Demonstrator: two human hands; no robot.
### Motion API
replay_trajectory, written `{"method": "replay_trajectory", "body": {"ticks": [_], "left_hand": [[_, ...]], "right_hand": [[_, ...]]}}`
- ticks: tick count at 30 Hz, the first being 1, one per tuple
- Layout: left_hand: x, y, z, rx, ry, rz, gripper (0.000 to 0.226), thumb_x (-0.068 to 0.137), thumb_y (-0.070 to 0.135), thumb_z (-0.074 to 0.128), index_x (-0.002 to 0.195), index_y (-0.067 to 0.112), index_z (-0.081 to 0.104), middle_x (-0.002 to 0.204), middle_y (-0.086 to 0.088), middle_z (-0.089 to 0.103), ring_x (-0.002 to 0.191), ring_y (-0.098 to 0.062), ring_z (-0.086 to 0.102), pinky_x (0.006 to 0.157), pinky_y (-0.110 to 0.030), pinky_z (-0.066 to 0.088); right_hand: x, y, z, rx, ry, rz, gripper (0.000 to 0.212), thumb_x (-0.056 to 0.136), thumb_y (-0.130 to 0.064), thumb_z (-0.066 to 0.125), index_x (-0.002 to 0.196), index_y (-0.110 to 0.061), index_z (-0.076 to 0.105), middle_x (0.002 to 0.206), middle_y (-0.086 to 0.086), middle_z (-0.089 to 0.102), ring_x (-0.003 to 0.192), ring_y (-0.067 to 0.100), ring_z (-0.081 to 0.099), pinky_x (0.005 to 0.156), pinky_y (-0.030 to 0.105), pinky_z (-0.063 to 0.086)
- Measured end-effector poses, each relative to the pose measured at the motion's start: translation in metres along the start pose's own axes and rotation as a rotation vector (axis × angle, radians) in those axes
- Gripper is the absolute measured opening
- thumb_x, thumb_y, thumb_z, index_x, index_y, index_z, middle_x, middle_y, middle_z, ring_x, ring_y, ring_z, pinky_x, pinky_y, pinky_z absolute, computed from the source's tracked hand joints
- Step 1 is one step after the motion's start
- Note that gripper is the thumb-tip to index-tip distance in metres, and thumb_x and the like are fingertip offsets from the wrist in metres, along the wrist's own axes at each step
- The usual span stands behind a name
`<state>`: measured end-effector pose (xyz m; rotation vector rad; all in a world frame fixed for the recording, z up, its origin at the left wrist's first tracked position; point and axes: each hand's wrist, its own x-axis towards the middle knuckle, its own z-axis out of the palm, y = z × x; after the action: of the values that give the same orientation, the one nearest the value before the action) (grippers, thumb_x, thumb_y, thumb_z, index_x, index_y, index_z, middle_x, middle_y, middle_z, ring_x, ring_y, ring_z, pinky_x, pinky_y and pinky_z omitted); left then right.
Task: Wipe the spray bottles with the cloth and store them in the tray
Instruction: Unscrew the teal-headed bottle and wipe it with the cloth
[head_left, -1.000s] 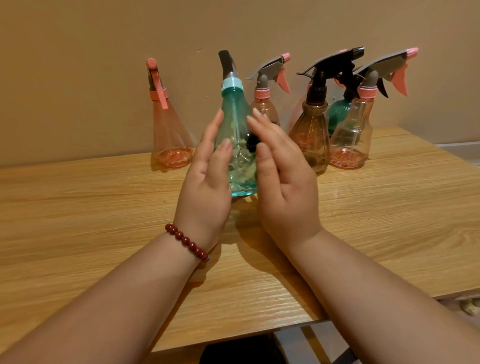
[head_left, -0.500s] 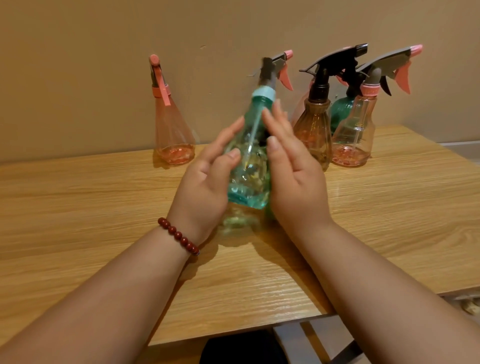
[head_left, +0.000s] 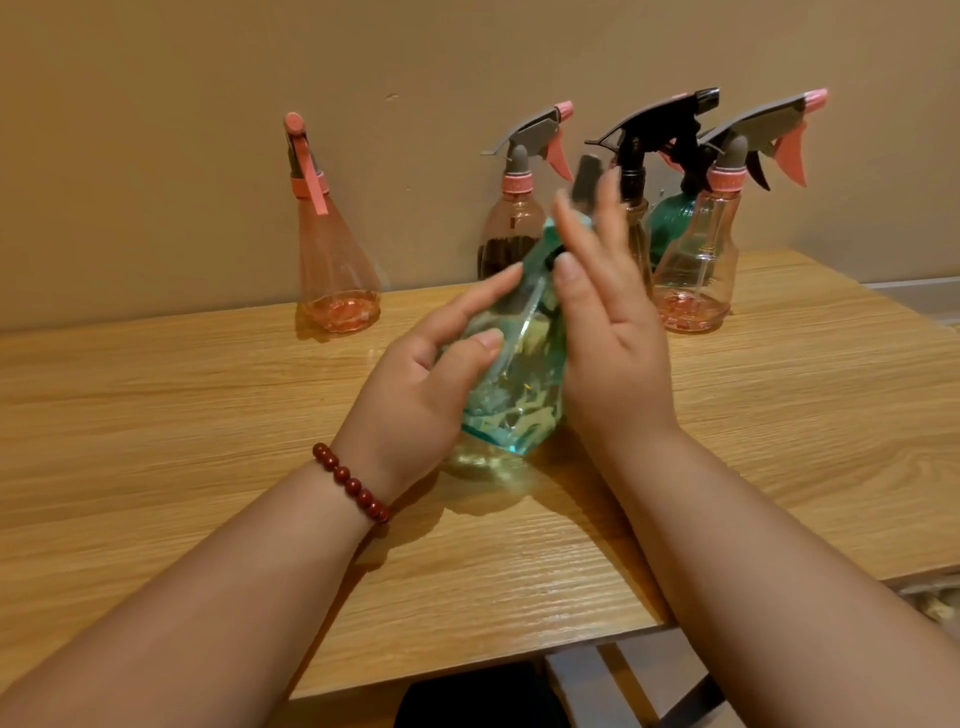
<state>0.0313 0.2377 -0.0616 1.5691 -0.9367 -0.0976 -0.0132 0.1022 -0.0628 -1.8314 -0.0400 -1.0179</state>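
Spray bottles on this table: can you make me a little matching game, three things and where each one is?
Things:
1. teal bottle
2. cone-shaped pink bottle
3. bead bracelet

Places:
A. around the left wrist
B. tilted between the left hand and the right hand
C. standing upright alone, far left

Pairs: 1-B, 2-C, 3-A
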Motion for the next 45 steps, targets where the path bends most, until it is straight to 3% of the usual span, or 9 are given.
{"method": "replay_trajectory", "body": {"ticks": [12,16,20,24,29,34,39,41,45], "left_hand": [[0.004,-0.003,-0.008,-0.008,0.053,0.015,0.049,0.09,0.027,0.043,0.138,0.03,0.052,0.137,0.016,0.056,0.126,0.007,0.05,0.098,-0.012,0.042],[0.001,-0.004,0.0,-0.04,-0.031,0.0,0.049,0.09,0.028,0.046,0.139,0.026,0.052,0.134,0.011,0.061,0.122,0.001,0.057,0.094,-0.017,0.048],[0.002,0.0,0.003,-0.073,0.144,0.018,0.041,0.099,0.02,0.04,0.139,0.026,0.049,0.127,0.023,0.057,0.115,0.016,0.053,0.089,-0.005,0.042],[0.005,-0.004,-0.003,-0.224,0.296,-0.05,0.036,0.102,0.026,0.036,0.133,0.038,0.051,0.13,0.018,0.059,0.119,0.012,0.053,0.098,-0.014,0.044],[0.008,-0.003,0.001,0.036,0.253,-0.012,0.039,0.104,0.039,0.03,0.142,0.043,0.038,0.14,0.03,0.043,0.128,0.022,0.035,0.099,0.001,0.028],[0.008,-0.005,0.006,-0.077,0.156,-0.014,0.051,0.101,0.036,0.042,0.15,0.037,0.031,0.148,0.026,0.04,0.135,0.013,0.035,0.111,-0.017,0.033],[0.01,-0.009,0.007,-0.092,0.185,-0.063,0.054,0.097,0.049,0.038,0.15,0.045,0.03,0.146,0.023,0.045,0.133,0.007,0.043,0.113,-0.03,0.038],[0.009,-0.009,0.006,-0.135,0.2,-0.055,0.056,0.095,0.049,0.04,0.15,0.042,0.032,0.15,0.017,0.044,0.136,0.001,0.042,0.115,-0.037,0.036],[0.009,-0.005,0.009,-0.061,0.228,0.0,0.05,0.104,0.04,0.036,0.153,0.033,0.027,0.151,0.018,0.039,0.137,0.01,0.035,0.112,-0.015,0.031]], "right_hand": [[-0.005,-0.003,0.005,0.03,-0.085,0.011,0.04,0.104,-0.019,0.04,0.141,-0.034,0.037,0.16,-0.012,0.012,0.145,-0.007,0.009,0.114,0.011,0.016],[-0.001,-0.002,-0.001,0.168,0.052,0.114,0.038,0.105,-0.021,0.038,0.137,-0.041,0.04,0.161,-0.004,0.018,0.146,-0.001,0.013,0.119,0.024,0.019],[-0.007,-0.004,0.007,0.255,-0.085,0.099,0.04,0.101,-0.028,0.042,0.136,-0.047,0.044,0.155,-0.005,0.035,0.143,0.005,0.029,0.117,0.032,0.029],[-0.014,-0.009,0.014,0.165,-0.202,0.064,0.036,0.103,-0.021,0.043,0.132,-0.043,0.045,0.155,-0.008,0.035,0.14,-0.007,0.027,0.108,0.009,0.027],[-0.013,-0.005,0.014,0.125,-0.023,0.019,0.033,0.101,-0.02,0.044,0.132,-0.029,0.052,0.148,-0.002,0.046,0.137,-0.002,0.037,0.108,0.013,0.031],[-0.013,-0.001,0.013,0.048,0.11,-0.05,0.033,0.101,-0.017,0.046,0.133,-0.015,0.056,0.144,0.005,0.051,0.136,0.008,0.042,0.111,0.024,0.036],[-0.015,-0.001,0.022,-0.181,0.025,-0.406,0.036,0.097,-0.01,0.047,0.13,0.001,0.056,0.144,0.022,0.046,0.138,0.032,0.041,0.113,0.043,0.035],[-0.014,0.001,0.024,-0.158,0.068,-0.349,0.035,0.098,-0.012,0.045,0.13,-0.001,0.057,0.143,0.018,0.048,0.137,0.027,0.043,0.113,0.038,0.036],[-0.013,0.0,0.022,0.035,0.157,-0.03,0.035,0.103,-0.021,0.039,0.132,-0.014,0.057,0.142,0.003,0.053,0.136,0.009,0.043,0.112,0.032,0.037]]}}
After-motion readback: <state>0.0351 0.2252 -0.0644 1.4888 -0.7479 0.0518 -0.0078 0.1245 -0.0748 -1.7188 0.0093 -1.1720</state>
